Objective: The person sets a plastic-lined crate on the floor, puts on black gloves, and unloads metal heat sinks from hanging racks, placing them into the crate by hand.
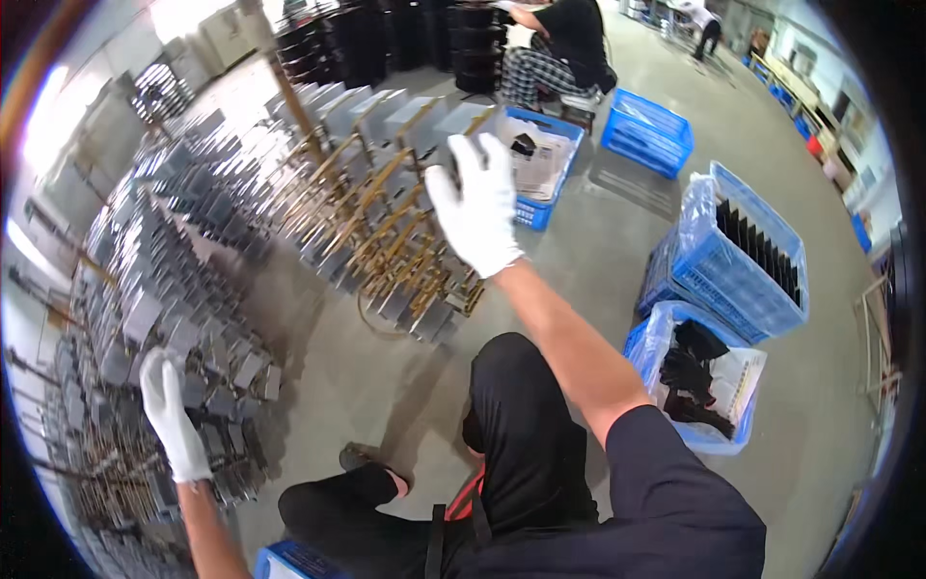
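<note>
My right hand [477, 207], in a white glove, reaches forward with its fingers spread and nothing visible in them. It is beside a hanging rack with brass-coloured hooks [381, 217] that carry flat grey plates [395, 118]. Whether the fingertips touch the rack I cannot tell. My left hand [172, 415], also gloved in white, is at the left against a second rack densely hung with small grey plates [143, 314]. Its fingers stretch upward next to those plates, and no held piece shows. Contact there is unclear.
Right of my knees, a lined blue crate [748, 439] holds black pieces; behind it, stacked crates [743, 299] hold upright black plates. Another blue crate [535, 207] stands by the rack, a further one [646, 135] beyond. A seated person [564, 58] works near black stacks [477, 48].
</note>
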### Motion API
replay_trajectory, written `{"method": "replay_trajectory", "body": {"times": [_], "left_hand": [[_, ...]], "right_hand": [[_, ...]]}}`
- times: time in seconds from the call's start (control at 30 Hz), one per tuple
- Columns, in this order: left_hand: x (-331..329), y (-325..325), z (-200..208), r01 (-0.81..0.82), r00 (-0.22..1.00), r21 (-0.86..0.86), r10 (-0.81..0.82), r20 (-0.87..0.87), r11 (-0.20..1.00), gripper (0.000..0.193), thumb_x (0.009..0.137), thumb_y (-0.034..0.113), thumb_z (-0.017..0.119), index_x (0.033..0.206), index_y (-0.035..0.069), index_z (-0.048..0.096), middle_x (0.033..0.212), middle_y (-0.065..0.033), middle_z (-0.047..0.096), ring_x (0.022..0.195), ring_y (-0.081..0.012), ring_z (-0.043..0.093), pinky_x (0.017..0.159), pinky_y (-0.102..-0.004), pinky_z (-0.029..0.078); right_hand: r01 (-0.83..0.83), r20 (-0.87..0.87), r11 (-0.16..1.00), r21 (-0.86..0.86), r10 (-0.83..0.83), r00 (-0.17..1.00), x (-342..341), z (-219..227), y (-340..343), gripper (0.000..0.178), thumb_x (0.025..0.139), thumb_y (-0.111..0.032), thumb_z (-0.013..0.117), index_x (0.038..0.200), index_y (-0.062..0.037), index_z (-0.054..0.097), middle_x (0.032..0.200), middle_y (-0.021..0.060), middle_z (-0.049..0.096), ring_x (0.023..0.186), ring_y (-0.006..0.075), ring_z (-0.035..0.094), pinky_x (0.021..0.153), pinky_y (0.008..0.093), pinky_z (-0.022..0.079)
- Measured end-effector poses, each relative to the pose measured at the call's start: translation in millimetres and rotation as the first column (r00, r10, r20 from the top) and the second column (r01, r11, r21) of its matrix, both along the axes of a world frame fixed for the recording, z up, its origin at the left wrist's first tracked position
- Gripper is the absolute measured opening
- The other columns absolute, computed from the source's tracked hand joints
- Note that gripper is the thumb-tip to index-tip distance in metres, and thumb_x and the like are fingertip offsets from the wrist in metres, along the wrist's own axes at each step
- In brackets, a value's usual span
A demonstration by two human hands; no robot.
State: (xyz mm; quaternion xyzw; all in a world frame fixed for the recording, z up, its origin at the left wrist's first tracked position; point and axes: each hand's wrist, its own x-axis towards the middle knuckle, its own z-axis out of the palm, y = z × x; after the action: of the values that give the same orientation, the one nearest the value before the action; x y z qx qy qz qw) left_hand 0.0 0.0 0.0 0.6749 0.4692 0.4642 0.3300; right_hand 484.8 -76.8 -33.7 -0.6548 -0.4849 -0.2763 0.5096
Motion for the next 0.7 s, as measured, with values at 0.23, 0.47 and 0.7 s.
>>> {"method": "replay_trajectory", "body": {"times": [0.23,0.47,0.7], "left_hand": [[209,114,102,0.262,0.965,0.154,-0.256,-0.061,0.953,0.058,0.101,0.032,0.059,0.147,0.000,0.041,0.140,-0.0099,0.051,0.128,-0.0183,0.050,0.110,-0.0339,0.037],[331,225,148,0.390,0.899,0.099,-0.401,0.176,0.916,0.061,0.101,0.032,0.059,0.152,0.009,0.036,0.148,-0.0090,0.044,0.137,-0.0218,0.043,0.111,-0.0346,0.036],[392,256,141,0.508,0.808,0.125,-0.522,0.275,0.852,0.014,0.098,0.017,0.061,0.108,0.007,0.059,0.086,-0.0026,0.055,0.081,-0.0162,0.054,0.079,-0.0295,0.045]], "right_hand": [[-0.063,-0.054,0.994,-0.086,0.059,0.997,24,-12,-5,0.049,0.086,-0.023,0.072,0.128,-0.0058,0.054,0.129,0.0298,0.046,0.114,0.0465,0.053,0.096,0.0510,0.045],[-0.090,-0.113,0.992,0.088,0.100,0.989,35,14,7,0.057,0.087,-0.019,0.071,0.133,0.0042,0.046,0.131,0.0290,0.046,0.118,0.0473,0.049,0.103,0.0511,0.041],[-0.040,-0.030,0.999,-0.013,0.039,0.999,47,4,31,0.036,0.088,-0.012,0.067,0.118,0.0038,0.053,0.120,0.0199,0.048,0.116,0.0490,0.047,0.101,0.0526,0.041]]}}
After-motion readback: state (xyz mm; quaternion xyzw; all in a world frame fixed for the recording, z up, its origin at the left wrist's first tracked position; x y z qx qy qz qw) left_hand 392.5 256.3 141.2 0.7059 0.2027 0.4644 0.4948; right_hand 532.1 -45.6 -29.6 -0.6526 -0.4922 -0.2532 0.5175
